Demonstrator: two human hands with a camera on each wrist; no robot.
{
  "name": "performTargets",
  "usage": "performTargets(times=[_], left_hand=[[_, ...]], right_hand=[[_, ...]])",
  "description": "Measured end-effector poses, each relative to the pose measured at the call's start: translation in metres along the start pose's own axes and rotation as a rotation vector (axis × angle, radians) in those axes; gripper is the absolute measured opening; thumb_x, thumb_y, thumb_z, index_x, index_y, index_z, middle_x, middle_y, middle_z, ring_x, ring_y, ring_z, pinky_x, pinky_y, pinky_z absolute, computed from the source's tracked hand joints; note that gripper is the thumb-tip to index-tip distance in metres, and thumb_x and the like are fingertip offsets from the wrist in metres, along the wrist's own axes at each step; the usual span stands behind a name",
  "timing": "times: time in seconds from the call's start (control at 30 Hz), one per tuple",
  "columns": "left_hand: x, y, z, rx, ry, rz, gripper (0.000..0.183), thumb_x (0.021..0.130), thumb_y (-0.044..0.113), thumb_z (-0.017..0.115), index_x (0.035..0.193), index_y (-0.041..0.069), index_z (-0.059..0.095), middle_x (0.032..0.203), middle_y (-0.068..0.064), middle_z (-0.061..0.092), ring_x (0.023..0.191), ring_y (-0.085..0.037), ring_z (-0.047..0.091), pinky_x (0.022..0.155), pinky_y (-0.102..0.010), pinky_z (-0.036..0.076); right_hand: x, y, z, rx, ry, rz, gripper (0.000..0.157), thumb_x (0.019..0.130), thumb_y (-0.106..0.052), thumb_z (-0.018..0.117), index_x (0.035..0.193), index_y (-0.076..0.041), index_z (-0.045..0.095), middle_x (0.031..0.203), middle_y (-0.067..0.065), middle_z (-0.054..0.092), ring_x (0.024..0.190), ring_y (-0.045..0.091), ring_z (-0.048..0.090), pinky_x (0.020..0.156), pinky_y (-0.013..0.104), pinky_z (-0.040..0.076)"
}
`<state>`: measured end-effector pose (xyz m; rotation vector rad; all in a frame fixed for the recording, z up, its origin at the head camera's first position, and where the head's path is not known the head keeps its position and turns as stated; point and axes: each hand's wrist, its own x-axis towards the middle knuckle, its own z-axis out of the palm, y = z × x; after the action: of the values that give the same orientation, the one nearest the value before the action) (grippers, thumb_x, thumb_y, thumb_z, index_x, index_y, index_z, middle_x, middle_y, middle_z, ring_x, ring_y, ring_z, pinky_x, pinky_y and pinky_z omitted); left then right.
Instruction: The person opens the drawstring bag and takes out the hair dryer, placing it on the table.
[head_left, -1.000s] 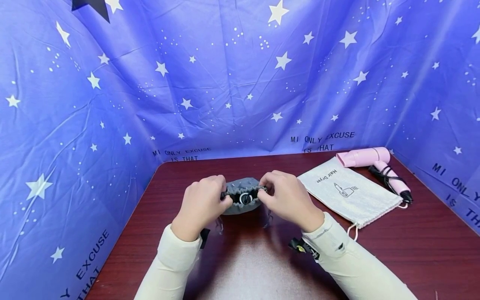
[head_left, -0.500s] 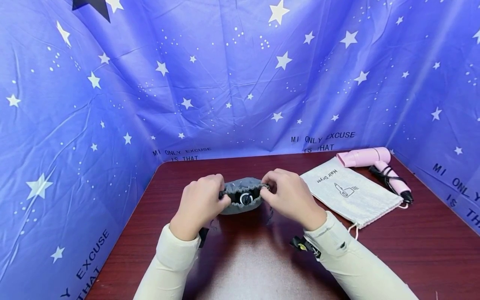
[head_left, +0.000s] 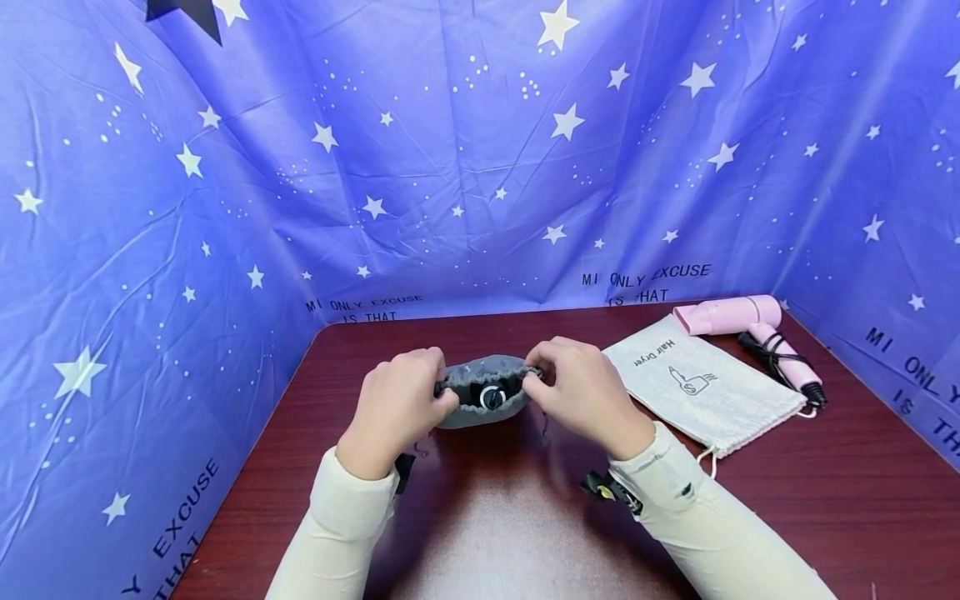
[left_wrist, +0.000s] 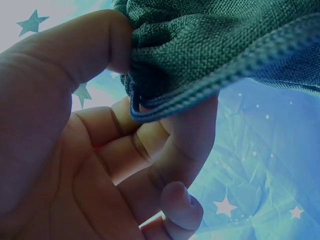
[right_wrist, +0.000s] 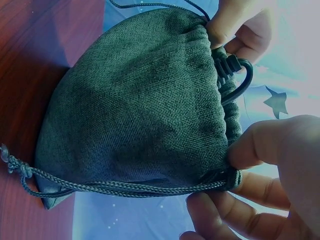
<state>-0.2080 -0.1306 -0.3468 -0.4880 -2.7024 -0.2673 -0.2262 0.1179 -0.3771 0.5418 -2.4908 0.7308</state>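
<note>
A grey drawstring pouch stands on the table with its gathered mouth spread upward. My left hand pinches the left end of the rim between thumb and fingers; in the left wrist view, that hand is close under the cord and ruffled cloth. At the opposite end, my right hand pinches the rim near the knotted drawstring. Inside the mouth a white ring-shaped part with something dark shows. A black cable loop pokes out of the mouth in the right wrist view.
A pale drawstring bag printed "Hair Dryer" lies flat at the right. Beyond it rests a pink hair dryer with its black cord wrapped round the handle. Blue star-printed cloth hangs behind and beside the dark red table.
Both hands have moved slightly apart, the left to the left and the right to the right. The pouch's mouth is stretched a little wider.
</note>
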Motion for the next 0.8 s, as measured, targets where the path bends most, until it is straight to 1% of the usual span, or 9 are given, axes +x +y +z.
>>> performTargets(times=[0.23, 0.57, 0.8], left_hand=[[0.0007, -0.0018, -0.0002, 0.007, 0.006, -0.015, 0.02, 0.076, 0.019, 0.072, 0.074, 0.02, 0.052, 0.067, 0.006, 0.051, 0.054, -0.021, 0.047, 0.047, -0.035, 0.035], [0.0014, -0.004, -0.0008, 0.006, -0.001, -0.03, 0.019, 0.076, 0.019, 0.07, 0.075, 0.02, 0.051, 0.068, 0.006, 0.051, 0.055, -0.022, 0.048, 0.047, -0.036, 0.036], [0.0016, -0.0051, -0.0009, 0.014, -0.007, -0.033, 0.019, 0.077, 0.02, 0.07, 0.075, 0.02, 0.051, 0.068, 0.006, 0.051, 0.055, -0.022, 0.048, 0.047, -0.036, 0.035]], right_hand=[[0.001, 0.0018, -0.0005, 0.0, -0.004, 0.005, 0.007, 0.083, -0.022, 0.073, 0.088, -0.023, 0.076, 0.078, -0.012, 0.064, 0.068, 0.008, 0.057, 0.063, 0.031, 0.047], [0.0021, 0.0053, 0.0004, -0.008, 0.006, 0.006, 0.007, 0.082, -0.021, 0.073, 0.088, -0.023, 0.076, 0.077, -0.012, 0.063, 0.068, 0.007, 0.057, 0.061, 0.03, 0.047], [0.0017, 0.0049, -0.0006, -0.034, 0.015, 0.023, 0.007, 0.081, -0.022, 0.073, 0.088, -0.023, 0.076, 0.076, -0.011, 0.062, 0.067, 0.01, 0.055, 0.059, 0.031, 0.044]])
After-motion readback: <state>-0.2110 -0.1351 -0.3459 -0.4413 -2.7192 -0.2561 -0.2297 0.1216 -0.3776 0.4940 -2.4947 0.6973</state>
